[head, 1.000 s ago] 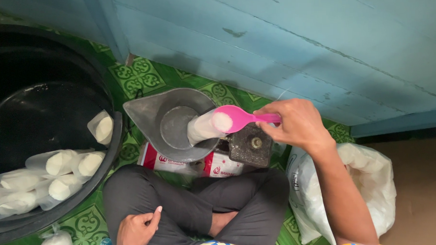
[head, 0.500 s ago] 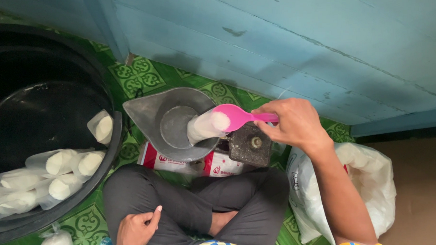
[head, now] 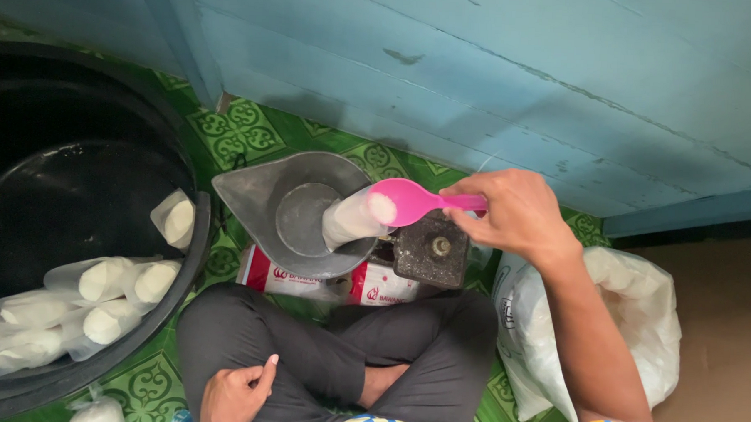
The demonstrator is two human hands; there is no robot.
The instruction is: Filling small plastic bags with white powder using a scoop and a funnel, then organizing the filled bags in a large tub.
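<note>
My right hand (head: 509, 211) grips the handle of a pink plastic spoon (head: 409, 202) and holds its bowl, with a little white powder on it, right at the mouth of a small clear bag (head: 348, 221) filled with white powder. That bag lies on the grey metal pan (head: 259, 194) of a weighing scale (head: 428, 250). My left hand (head: 234, 393) rests on my left knee with fingers loosely curled, holding nothing. I sit cross-legged in dark trousers.
A big black tub (head: 77, 176) on the left holds several filled powder bags (head: 107, 281). A large white plastic sack (head: 629, 328) of powder stands at my right. A red and white packet (head: 306, 279) lies under the scale. The blue wooden wall (head: 497, 65) is close ahead.
The pink spoon has tipped slightly at the mouth of the bag, so less powder shows on it. My left hand stays on my knee.
</note>
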